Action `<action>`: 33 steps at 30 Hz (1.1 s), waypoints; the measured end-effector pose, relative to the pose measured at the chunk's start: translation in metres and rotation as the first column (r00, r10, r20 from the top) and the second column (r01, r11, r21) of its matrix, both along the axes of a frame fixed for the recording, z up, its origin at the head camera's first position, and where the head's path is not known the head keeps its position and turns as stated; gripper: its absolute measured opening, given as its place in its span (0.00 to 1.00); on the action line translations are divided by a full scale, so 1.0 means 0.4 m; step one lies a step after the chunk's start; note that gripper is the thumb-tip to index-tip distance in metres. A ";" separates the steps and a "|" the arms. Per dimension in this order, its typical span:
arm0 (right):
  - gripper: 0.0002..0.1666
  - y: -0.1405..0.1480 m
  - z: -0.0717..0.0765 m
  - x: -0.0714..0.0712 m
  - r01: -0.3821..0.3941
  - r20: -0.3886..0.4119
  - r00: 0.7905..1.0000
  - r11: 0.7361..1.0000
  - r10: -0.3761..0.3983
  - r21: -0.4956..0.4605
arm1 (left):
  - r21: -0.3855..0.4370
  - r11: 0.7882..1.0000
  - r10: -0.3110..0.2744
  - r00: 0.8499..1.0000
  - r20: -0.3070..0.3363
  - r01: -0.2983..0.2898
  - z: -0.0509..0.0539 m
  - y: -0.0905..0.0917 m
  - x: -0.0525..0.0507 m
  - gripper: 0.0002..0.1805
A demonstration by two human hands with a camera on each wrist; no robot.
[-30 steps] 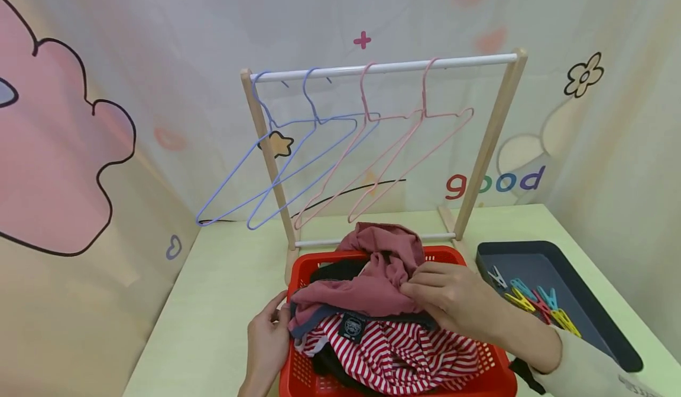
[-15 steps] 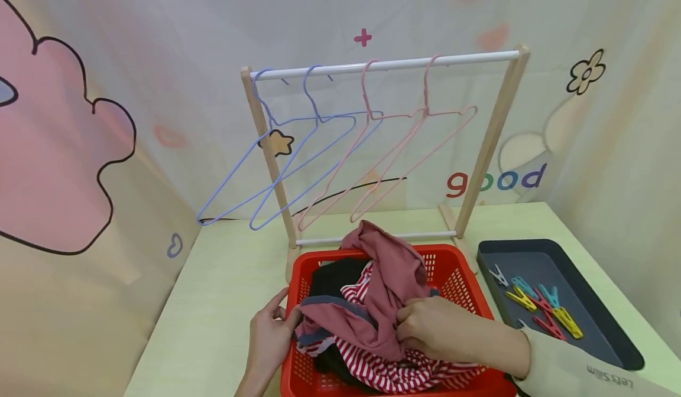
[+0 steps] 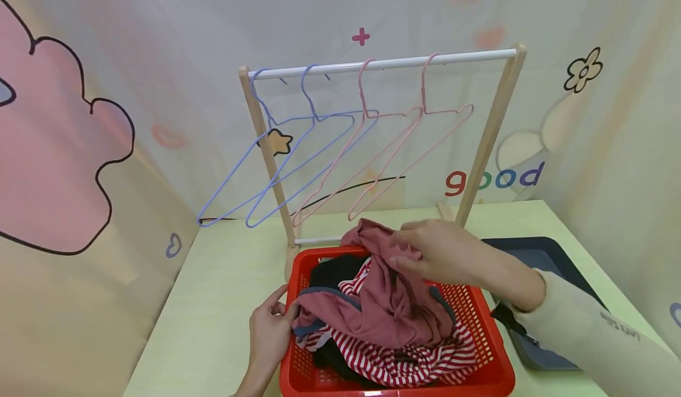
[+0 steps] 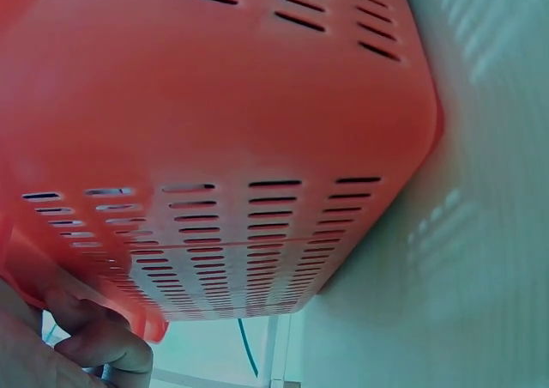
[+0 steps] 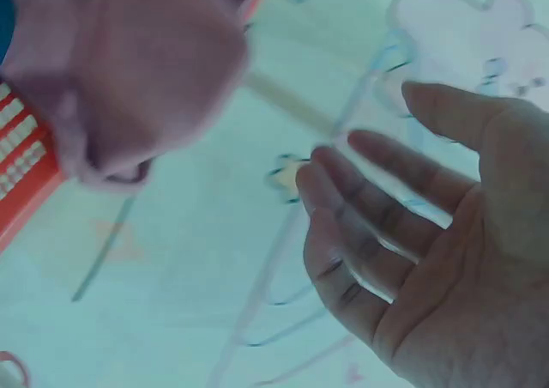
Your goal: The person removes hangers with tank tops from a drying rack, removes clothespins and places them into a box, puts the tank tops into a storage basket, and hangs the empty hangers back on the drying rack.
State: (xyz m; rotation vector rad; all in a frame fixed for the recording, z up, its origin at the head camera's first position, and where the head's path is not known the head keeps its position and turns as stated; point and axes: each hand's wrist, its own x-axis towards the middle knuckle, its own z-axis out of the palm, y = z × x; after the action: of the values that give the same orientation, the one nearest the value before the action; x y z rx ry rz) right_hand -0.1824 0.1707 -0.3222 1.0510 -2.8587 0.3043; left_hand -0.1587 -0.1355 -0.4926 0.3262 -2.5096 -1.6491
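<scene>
A red plastic basket (image 3: 486, 350) holds crumpled clothes: a dusty-pink garment (image 3: 393, 314) with dark blue-grey edges on top, a red-and-white striped one (image 3: 372, 364) below, and black cloth (image 3: 336, 272). At the basket's left rim my left hand (image 3: 270, 333) grips the edge, its thumb close to the pink cloth; the left wrist view shows its fingers (image 4: 103, 341) curled there beside the perforated wall. Over the far right of the pink garment hovers my right hand (image 3: 444, 252). In the right wrist view, that hand (image 5: 429, 242) has loosely spread fingers and holds nothing.
Behind the basket stands a wooden rack with a white rail (image 3: 393, 63). Blue hangers (image 3: 314, 119) and pink hangers (image 3: 422, 112) hang from it. A dark grey tray (image 3: 548, 358) lies to the right, partly behind the right forearm, which hides the clothespins.
The right hand has let go of the pink garment and risen up and away towards the rack. The pink cloth now spreads further right over the stripes. The left hand stays at the rim.
</scene>
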 end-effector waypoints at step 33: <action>0.08 0.024 0.025 0.004 -0.117 -0.059 0.992 0.976 0.108 -0.183 | -0.006 1.000 -0.011 1.000 0.012 0.011 -0.005 0.002 -0.014 0.24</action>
State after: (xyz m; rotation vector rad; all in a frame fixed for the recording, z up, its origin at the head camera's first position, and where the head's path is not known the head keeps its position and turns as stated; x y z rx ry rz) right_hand -0.1810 0.1802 -0.3123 1.1674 -2.6703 0.5357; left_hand -0.1641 -0.1346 -0.4948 0.3236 -2.5287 -1.6486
